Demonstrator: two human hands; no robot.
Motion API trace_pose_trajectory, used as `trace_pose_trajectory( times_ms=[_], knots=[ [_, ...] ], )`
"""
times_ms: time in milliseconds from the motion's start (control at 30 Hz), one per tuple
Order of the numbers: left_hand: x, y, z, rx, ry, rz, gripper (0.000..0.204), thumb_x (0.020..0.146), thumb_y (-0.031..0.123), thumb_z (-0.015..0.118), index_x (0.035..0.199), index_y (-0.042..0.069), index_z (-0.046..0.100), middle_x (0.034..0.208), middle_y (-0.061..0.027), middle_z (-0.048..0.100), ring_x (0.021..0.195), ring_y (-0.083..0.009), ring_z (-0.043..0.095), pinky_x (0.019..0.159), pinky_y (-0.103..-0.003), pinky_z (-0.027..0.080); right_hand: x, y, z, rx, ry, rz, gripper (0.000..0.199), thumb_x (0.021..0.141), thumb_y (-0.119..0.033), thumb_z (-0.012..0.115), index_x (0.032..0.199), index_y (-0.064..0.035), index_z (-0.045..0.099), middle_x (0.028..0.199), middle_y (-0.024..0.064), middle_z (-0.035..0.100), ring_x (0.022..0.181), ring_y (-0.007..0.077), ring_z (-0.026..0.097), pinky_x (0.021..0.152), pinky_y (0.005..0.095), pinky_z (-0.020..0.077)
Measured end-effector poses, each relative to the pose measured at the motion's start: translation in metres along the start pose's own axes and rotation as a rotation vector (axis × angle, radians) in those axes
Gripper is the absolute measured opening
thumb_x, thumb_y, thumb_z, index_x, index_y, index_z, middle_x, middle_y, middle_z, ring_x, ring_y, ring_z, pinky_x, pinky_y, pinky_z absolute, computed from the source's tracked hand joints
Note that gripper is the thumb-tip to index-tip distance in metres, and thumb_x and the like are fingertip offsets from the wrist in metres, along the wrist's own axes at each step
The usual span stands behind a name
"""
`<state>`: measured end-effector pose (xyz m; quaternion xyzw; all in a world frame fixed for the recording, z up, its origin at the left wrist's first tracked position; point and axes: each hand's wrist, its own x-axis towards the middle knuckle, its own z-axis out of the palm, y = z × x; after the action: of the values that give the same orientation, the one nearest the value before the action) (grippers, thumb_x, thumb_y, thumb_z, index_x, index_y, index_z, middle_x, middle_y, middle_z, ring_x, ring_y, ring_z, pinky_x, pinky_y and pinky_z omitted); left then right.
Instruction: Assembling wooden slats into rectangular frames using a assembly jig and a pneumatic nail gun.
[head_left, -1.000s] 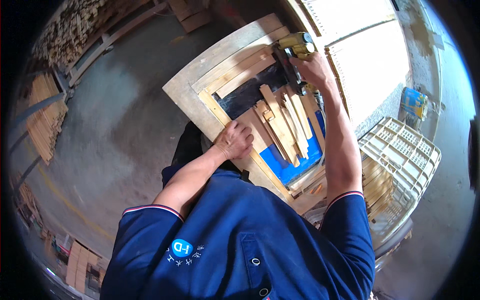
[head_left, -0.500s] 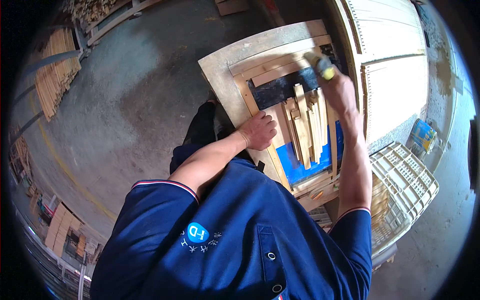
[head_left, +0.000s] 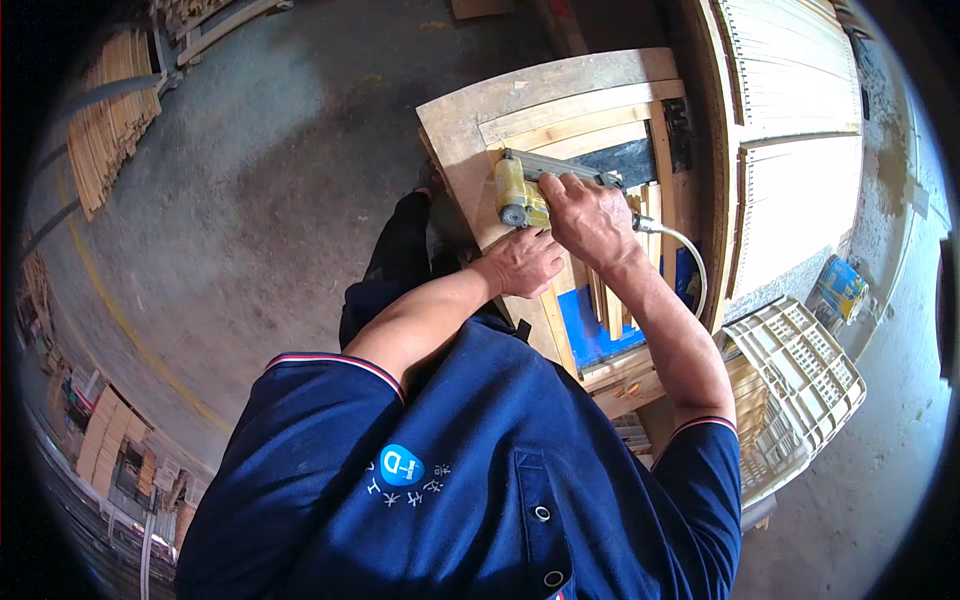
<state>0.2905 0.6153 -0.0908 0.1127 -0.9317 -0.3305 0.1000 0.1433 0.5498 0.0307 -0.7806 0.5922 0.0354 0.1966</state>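
My right hand [head_left: 592, 218] is wrapped round a yellow nail gun [head_left: 516, 188] with a dark magazine and a pale air hose [head_left: 699, 262]. Its head is over the left side of a wooden frame [head_left: 556, 335] lying in a jig on the workbench [head_left: 452, 130]. Just below the tool, my left hand [head_left: 525, 263] has its fingers curled over the frame's left strip, pressing it. Loose wooden strips [head_left: 612, 312] lie lengthwise within the frame, partly hidden under my right arm. Beneath them shows a blue surface [head_left: 582, 318].
Stacked pale slatted panels [head_left: 800, 215] stand to the right of the bench. A cream plastic crate [head_left: 805, 370] sits at the lower right, near a blue-and-yellow container [head_left: 842, 288]. Bundled wood strips [head_left: 112, 120] lie at the far left.
My right hand has swung the nail gun from the frame's far right corner left and nearer, beside my left hand. My left hand stays on the left strip.
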Motion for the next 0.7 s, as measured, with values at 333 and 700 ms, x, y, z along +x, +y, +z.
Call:
trace_pose_trajectory(
  times_ms=[333,700],
  knots=[
    [0.000,0.000,-0.005,0.029,0.023,0.033,0.031,0.079,0.032,0.069,0.097,0.007,0.070,0.110,-0.0137,0.065,0.114,-0.0307,0.059,0.104,-0.050,0.038,0.015,-0.007,-0.006,0.021,-0.084,0.113,0.013,0.087,-0.012,0.060,0.099,-0.0080,0.057,0.084,0.0144,0.069,0.075,0.0351,0.072,0.063,0.0461,0.0568],
    [0.004,0.005,0.010,0.066,-0.277,-0.095,0.019,0.080,0.030,0.068,0.087,0.013,0.070,0.090,-0.0072,0.067,0.096,-0.0275,0.063,0.091,-0.046,0.044,-0.062,-0.023,-0.038,0.204,0.063,0.341,0.034,0.084,-0.011,0.065,0.117,-0.0121,0.061,0.095,0.0145,0.071,0.083,0.0349,0.071,0.069,0.0449,0.0571]
  ],
)
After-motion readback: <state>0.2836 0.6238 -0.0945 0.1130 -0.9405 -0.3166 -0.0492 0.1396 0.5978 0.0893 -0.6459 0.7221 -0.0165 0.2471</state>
